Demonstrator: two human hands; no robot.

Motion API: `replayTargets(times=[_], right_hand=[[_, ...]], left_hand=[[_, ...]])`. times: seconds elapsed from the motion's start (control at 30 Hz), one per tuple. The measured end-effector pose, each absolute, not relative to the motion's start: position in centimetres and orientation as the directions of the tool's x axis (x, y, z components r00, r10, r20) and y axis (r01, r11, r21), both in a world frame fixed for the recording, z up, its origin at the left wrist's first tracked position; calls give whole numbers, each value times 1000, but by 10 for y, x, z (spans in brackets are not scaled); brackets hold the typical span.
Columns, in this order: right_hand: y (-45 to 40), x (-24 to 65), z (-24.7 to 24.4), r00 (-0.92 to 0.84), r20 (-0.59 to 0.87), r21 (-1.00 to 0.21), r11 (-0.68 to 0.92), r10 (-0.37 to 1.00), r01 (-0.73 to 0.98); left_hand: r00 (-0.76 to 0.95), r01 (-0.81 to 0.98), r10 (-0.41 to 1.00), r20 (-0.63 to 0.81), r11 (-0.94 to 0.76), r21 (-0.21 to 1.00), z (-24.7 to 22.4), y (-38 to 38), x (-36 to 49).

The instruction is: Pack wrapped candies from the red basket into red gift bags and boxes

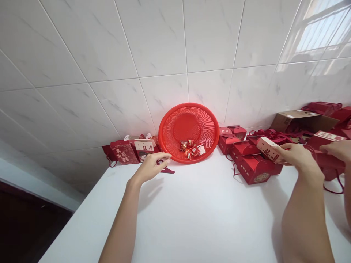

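Note:
My left hand (152, 167) is beside the lower left rim of a red mesh basket (161, 140), fingers stretched and thumb apart, with nothing visible in it. Under its fingers lies a dark red strap (168, 171). Inside the tilted basket are several small red wrapped candies (189, 149) and a white packet (201, 149). At the right, my right hand (294, 156) grips a cream and red box (268, 149), tilted above red gift boxes (253, 170) with curved tops.
Red bags (124, 152) and a cream card (144, 145) stand left of the basket. At the far right, another person's hand (336, 149) is at a red box (327, 137). An open cardboard box (289, 118) sits by the tiled wall (164, 44).

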State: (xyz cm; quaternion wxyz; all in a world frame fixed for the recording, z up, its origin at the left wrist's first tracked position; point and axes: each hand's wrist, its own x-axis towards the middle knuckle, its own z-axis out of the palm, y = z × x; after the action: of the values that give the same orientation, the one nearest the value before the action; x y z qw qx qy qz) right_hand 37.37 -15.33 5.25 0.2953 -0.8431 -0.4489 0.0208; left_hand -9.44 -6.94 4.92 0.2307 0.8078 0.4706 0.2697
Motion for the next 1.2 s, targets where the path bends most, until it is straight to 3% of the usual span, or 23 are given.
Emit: replayTargets(times=[0.07, 0.13, 0.23, 0.3, 0.4, 0.5, 0.57, 0.7, 1.2], right_hand=[[-156, 368, 60, 627, 188, -511, -469, 756, 720], [-158, 358, 69, 639, 238, -495, -475, 731, 728], [-163, 338, 82, 615, 340, -538, -389, 711, 748], [-168, 322, 88, 573, 311, -618, -297, 758, 728], [-173, 302, 94, 360, 307, -671, -68, 881, 739], [-176, 285, 97, 36, 381, -590, 213, 924, 779], [-177, 276, 99, -108, 369, -536, 306, 923, 786], [-179, 263, 104, -209, 320, -499, 352, 924, 792], [-173, 261, 92, -230, 276, -468, 339, 933, 816]], left_hand=[[358, 632, 894, 271, -445, 634, 46, -63, -101], [273, 626, 900, 341, -435, 647, 39, -53, -109], [118, 631, 891, 438, -408, 660, 25, -36, -123], [35, 646, 883, 469, -378, 663, 15, -24, -131], [-31, 701, 856, 516, -350, 622, 8, -7, -138], [-18, 784, 830, 558, -335, 523, 12, 9, -139], [2, 836, 844, 536, -296, 462, 16, 18, -138], [-5, 877, 881, 473, -223, 425, 16, 28, -139], [-106, 932, 862, 495, -87, 351, 22, 30, -155]])
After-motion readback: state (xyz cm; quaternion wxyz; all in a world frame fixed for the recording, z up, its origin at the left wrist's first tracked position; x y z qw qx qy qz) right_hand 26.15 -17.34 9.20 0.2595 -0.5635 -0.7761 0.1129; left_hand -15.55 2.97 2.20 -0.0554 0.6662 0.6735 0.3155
